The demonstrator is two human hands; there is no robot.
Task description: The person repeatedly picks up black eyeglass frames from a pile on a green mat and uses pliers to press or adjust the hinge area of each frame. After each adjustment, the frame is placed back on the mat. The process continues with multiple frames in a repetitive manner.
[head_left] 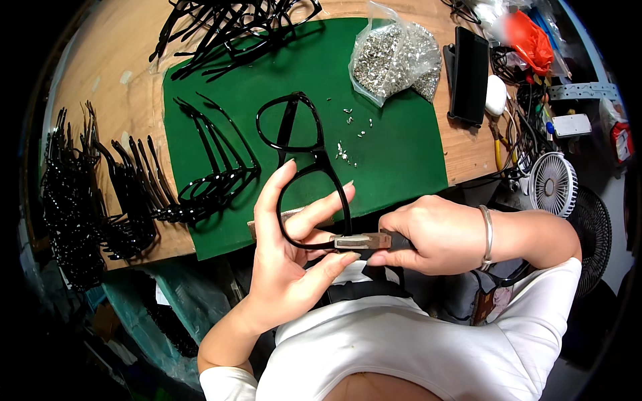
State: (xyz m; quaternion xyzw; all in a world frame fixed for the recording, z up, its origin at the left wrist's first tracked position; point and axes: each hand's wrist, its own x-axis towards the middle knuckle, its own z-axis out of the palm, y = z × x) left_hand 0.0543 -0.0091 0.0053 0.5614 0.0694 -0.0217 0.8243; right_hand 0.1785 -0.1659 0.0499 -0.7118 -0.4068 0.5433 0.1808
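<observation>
A black eyeglass frame (322, 134) is held upright near the front edge of the green mat (401, 154). My left hand (281, 274) is closed on its nearer rim, fingers spread around the lens opening and thumb by the lower corner. In my right hand (435, 234) is a pair of pliers (361, 241), its metal jaws against that lower corner of the frame. The handles are mostly hidden in my fist. Beyond the frame, several tiny silvery metal pieces (343, 154) lie scattered on the mat. Behind them sits a clear plastic bag (384, 63) full of similar pieces.
Black eyeglass frames (217, 184) stand in a row on the left, beside denser stacks (70, 207). Another heap of frames (247, 37) lies at the back. On the right are a black phone (469, 77), yellow-handled pliers (497, 144), tangled cables and a white fan (553, 182).
</observation>
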